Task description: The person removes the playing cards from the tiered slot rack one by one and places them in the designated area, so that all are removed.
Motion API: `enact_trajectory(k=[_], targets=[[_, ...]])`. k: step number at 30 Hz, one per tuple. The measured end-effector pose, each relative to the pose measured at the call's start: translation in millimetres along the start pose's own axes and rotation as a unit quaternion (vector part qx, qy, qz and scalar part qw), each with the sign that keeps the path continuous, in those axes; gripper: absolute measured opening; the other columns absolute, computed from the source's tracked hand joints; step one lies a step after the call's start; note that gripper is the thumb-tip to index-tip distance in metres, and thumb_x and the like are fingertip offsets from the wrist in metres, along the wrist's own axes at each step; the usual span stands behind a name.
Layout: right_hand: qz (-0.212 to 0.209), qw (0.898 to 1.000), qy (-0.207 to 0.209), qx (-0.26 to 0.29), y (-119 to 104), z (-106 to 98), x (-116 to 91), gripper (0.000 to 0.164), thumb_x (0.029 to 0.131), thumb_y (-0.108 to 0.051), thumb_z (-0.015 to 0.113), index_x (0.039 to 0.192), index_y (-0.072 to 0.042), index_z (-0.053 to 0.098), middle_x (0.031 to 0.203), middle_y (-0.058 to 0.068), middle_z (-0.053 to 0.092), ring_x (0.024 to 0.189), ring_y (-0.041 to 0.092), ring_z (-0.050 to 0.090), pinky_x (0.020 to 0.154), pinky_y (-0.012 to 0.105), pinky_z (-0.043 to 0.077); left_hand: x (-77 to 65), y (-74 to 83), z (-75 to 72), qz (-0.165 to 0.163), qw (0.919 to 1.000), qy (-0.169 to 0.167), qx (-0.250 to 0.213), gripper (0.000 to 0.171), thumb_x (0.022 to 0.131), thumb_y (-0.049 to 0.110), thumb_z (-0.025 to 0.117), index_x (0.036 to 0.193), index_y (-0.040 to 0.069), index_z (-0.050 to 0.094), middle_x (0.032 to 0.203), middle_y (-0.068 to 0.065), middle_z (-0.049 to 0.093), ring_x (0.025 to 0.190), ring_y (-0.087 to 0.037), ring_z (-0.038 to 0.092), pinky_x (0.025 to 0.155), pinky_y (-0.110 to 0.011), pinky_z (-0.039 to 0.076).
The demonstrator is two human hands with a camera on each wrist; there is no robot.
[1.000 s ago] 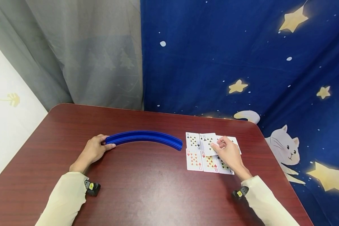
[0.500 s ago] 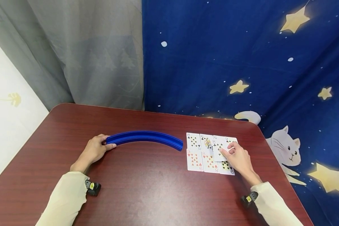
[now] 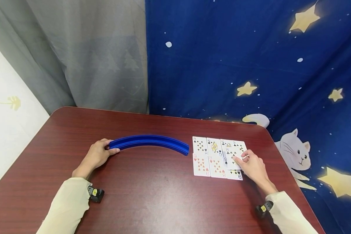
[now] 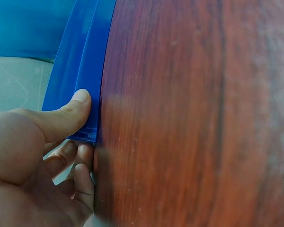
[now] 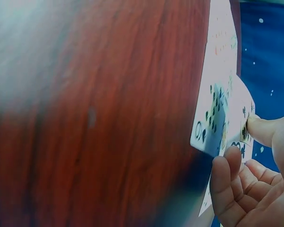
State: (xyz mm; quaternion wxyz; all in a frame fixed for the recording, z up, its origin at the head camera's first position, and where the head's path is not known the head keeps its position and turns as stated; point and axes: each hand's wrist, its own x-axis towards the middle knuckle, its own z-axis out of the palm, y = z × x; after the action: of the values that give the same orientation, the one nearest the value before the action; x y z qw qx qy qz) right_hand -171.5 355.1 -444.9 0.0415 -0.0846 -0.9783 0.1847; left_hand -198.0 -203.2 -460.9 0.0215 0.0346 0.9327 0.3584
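Observation:
My left hand [image 3: 96,156] holds the left end of a curved blue card holder [image 3: 149,140], thumb on top and fingers at its end, as the left wrist view shows. The holder has long grooves and no cards in it. My right hand [image 3: 253,168] pinches an eight of clubs playing card [image 3: 230,162] between thumb and fingers. In the right wrist view that card [image 5: 242,109] is slightly tilted above the others. Beneath and beside it lie face-up cards, among them an eight of spades [image 3: 200,145], a queen of spades [image 3: 214,147], a nine of hearts [image 3: 201,165] and an eight of hearts [image 3: 217,167].
The nine of clubs [image 3: 239,146] and a nine of spades [image 3: 236,175] are partly covered. All of this sits on a dark red wooden table [image 3: 152,201]. Behind its far edge hang a grey curtain [image 3: 105,65] and a blue starry curtain [image 3: 199,65].
My right hand has carried the eight of clubs to the right and toward me, uncovering the queen of spades and the eight of hearts. The left hand and card holder have stayed put.

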Motion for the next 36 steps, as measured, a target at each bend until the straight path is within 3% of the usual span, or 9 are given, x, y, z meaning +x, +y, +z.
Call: enact_trajectory(k=[10,21,36], targets=[[0.006,1.000,-0.009,-0.012,16.4,-6.1,-6.3,0.046,0.086,-0.048,0.073,0.100,-0.006,0.058,0.082,0.009,0.066,0.075,0.025,0.060,0.065,0.035,0.039,1.5,1.0,-1.4,0.004,1.0000,-0.002,0.002,0.037,0.094,0.020,0.069,0.120,-0.006,0.064,0.113,-0.022,0.062,0.093,-0.034,0.055,0.083,-0.046,0.043],[0.024,0.998,-0.033,-0.038,35.1,-16.0,-11.8,0.055,0.086,-0.056,0.069,0.098,-0.004,0.057,0.081,0.009,0.063,0.074,0.025,0.058,0.063,0.035,0.038,1.7,2.8,-3.9,0.009,0.9999,0.000,0.009,0.038,0.094,0.021,0.069,0.120,-0.007,0.063,0.112,-0.022,0.062,0.093,-0.034,0.055,0.083,-0.047,0.043],[0.021,0.996,-0.066,-0.055,43.2,-21.3,-18.3,0.048,0.086,-0.046,0.072,0.096,-0.002,0.054,0.076,0.007,0.059,0.069,0.025,0.056,0.059,0.036,0.038,0.5,0.5,-0.8,0.004,0.9999,-0.001,0.010,0.039,0.094,0.021,0.069,0.121,-0.006,0.063,0.113,-0.022,0.062,0.093,-0.035,0.055,0.083,-0.047,0.043]])
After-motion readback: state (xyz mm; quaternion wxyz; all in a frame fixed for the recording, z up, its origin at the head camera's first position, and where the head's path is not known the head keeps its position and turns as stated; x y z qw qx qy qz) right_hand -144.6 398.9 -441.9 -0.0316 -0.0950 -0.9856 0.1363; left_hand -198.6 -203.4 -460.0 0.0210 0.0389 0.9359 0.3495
